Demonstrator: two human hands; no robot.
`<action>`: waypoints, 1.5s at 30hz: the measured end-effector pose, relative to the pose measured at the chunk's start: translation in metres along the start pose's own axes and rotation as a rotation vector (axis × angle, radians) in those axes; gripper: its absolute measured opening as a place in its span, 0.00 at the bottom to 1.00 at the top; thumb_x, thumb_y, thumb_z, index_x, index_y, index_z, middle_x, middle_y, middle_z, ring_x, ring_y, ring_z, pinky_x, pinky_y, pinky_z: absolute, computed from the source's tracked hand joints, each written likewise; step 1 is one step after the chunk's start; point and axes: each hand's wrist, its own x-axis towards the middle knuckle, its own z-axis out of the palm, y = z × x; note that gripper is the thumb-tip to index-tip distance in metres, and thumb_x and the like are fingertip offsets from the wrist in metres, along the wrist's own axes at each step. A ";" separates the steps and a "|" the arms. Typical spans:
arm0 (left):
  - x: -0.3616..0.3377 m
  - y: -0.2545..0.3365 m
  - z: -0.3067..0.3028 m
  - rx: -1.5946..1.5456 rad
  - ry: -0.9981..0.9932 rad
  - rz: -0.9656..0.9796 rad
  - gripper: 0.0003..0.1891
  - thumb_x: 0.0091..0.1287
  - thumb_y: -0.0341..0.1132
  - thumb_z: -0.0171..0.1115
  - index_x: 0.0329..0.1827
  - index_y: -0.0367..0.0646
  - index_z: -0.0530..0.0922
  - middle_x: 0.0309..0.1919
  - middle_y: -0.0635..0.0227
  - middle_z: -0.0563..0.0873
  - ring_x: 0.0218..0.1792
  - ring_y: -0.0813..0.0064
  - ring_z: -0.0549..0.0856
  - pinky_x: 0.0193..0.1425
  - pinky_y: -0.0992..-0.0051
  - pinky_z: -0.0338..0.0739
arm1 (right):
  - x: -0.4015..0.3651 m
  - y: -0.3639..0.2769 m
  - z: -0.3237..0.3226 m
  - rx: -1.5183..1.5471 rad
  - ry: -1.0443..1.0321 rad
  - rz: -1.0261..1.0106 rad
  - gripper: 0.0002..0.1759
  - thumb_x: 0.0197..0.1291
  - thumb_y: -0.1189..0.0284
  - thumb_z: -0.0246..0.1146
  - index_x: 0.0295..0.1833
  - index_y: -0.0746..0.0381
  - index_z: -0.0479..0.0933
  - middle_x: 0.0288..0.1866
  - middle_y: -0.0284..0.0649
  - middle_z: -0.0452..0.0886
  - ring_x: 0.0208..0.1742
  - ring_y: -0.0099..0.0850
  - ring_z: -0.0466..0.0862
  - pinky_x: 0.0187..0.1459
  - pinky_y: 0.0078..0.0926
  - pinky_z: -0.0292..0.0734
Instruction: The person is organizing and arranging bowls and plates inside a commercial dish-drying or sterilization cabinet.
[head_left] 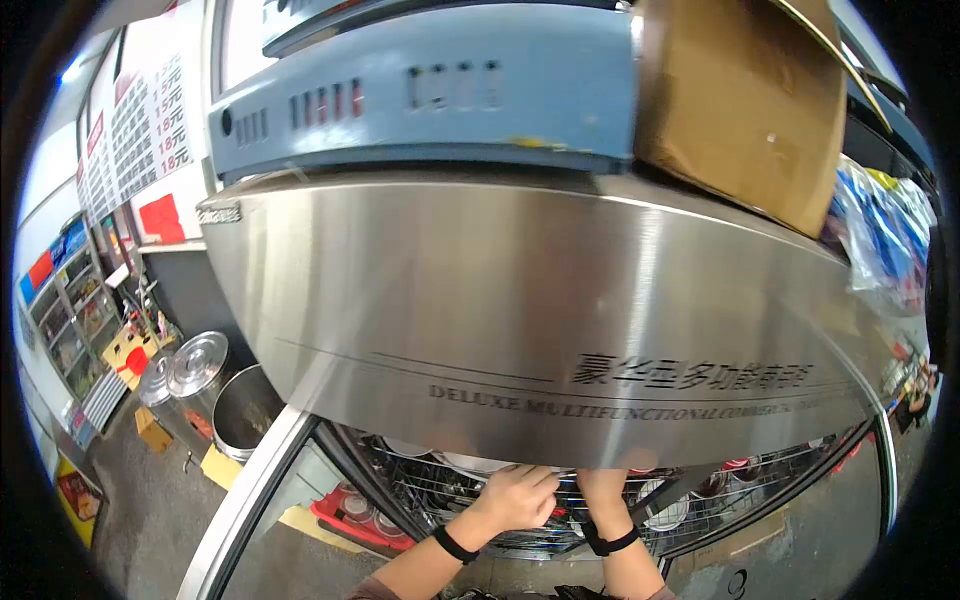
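A tall stainless steel commercial cabinet (450, 270) fills the view, with its two glass doors swung open. Below its front panel show wire racks (420, 490) loaded with dishes and utensils. My left hand (517, 497) is at the rack, its fingers curled closed; what they hold, if anything, I cannot make out. Just to its right, my right hand (602, 490) reaches in under the panel's lower edge, and its fingertips are hidden. A white dish (668, 512) sits on the rack right of that hand. Both wrists wear black bands.
On top of the cabinet stand a blue crate (430, 95), a cardboard box (740, 110) and a plastic bag (880, 235). The open left door (245, 510) sticks out toward me. Beyond it are a large metal pot (246, 412), a lidded pot (198, 362) and a red basket (350, 515).
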 end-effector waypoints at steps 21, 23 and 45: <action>-0.066 -0.092 -0.092 0.315 -0.173 -0.677 0.09 0.62 0.29 0.65 0.43 0.38 0.86 0.42 0.52 0.90 0.48 0.52 0.88 0.53 0.57 0.83 | -0.007 0.035 0.032 0.090 0.179 -0.015 0.05 0.58 0.82 0.66 0.40 0.72 0.79 0.24 0.43 0.81 0.19 0.29 0.78 0.25 0.29 0.72; -0.064 -0.086 -0.097 0.276 -0.004 -0.622 0.09 0.62 0.29 0.65 0.43 0.37 0.85 0.41 0.52 0.89 0.47 0.51 0.87 0.54 0.57 0.83 | -0.008 0.038 0.032 0.094 0.161 0.001 0.05 0.58 0.82 0.66 0.39 0.71 0.79 0.23 0.42 0.81 0.20 0.29 0.79 0.26 0.29 0.72; -0.057 0.023 -0.014 -0.143 0.035 0.114 0.16 0.48 0.28 0.63 0.42 0.36 0.83 0.41 0.62 0.85 0.42 0.62 0.85 0.51 0.64 0.83 | -0.011 0.043 0.028 0.372 0.162 0.159 0.08 0.61 0.80 0.69 0.43 0.71 0.80 0.36 0.45 0.86 0.35 0.29 0.82 0.39 0.27 0.78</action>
